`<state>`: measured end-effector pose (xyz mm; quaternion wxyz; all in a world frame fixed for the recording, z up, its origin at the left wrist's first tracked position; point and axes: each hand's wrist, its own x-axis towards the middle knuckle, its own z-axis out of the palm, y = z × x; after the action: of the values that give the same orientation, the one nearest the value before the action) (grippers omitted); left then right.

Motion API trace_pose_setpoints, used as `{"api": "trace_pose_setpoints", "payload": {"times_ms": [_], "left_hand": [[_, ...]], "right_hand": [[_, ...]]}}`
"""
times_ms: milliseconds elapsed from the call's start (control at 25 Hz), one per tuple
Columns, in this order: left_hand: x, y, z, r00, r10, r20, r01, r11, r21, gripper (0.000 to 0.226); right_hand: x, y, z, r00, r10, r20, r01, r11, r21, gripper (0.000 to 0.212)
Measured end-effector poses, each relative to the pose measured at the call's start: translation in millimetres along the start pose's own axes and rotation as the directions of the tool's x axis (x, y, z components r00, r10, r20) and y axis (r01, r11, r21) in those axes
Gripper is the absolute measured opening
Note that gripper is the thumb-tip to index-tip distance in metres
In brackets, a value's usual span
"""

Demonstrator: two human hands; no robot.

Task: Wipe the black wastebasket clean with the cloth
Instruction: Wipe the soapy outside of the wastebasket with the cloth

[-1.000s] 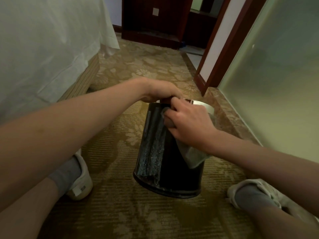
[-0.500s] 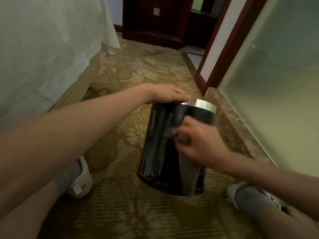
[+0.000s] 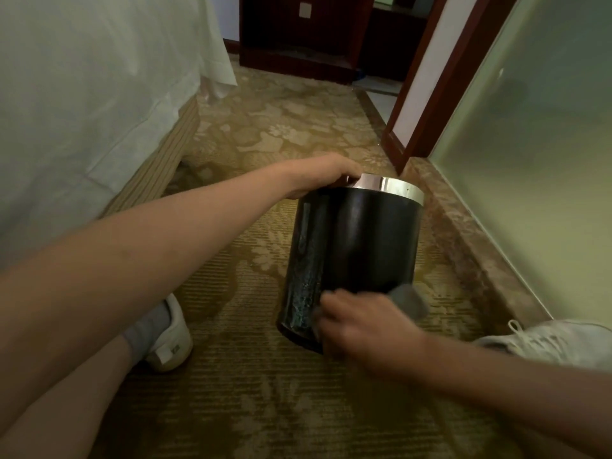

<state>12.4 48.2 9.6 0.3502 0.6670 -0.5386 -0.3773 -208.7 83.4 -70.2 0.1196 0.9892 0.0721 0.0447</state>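
The black wastebasket (image 3: 361, 246) with a silver rim stands on the carpet, tilted slightly away from me. My left hand (image 3: 326, 175) grips its rim at the far left side. My right hand (image 3: 359, 321) is down at the basket's bottom front, blurred, pressing a grey cloth (image 3: 409, 301) against the lower wall. The cloth sticks out to the right of my fingers. A streaky wet strip shows on the basket's left side.
A bed with a white sheet (image 3: 99, 94) runs along the left. A frosted glass wall (image 3: 536, 154) with a marble sill (image 3: 470, 246) is on the right. My two white shoes (image 3: 169, 339) (image 3: 556, 339) flank the basket. Dark wood furniture (image 3: 298, 38) stands at the back.
My right hand has slid the cloth from the rim down the basket's front to its base. My left hand has stayed on the rim.
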Motion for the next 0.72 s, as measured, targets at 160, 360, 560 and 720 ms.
{"api": "trace_pose_setpoints", "payload": {"times_ms": [160, 360, 560, 720], "left_hand": [[3, -1, 1, 0.996, 0.054, -0.077, -0.048, 0.996, 0.081, 0.021], [9, -9, -1, 0.989, 0.061, -0.133, -0.07, 0.995, -0.065, 0.012], [3, 4, 4, 0.995, 0.075, -0.068, -0.084, 0.984, -0.155, 0.031], [3, 8, 8, 0.997, 0.076, -0.018, -0.078, 0.986, -0.146, 0.036]], "right_hand": [[-13, 6, -5, 0.986, 0.139, 0.087, -0.154, 0.965, 0.211, 0.019], [21, 72, -50, 0.81, 0.546, -0.214, -0.474, 0.824, 0.31, 0.024], [53, 101, -52, 0.873, 0.382, -0.302, -0.418, 0.906, -0.063, 0.023], [33, 66, -31, 0.943, 0.274, -0.191, -0.286, 0.958, -0.037, 0.024]]}}
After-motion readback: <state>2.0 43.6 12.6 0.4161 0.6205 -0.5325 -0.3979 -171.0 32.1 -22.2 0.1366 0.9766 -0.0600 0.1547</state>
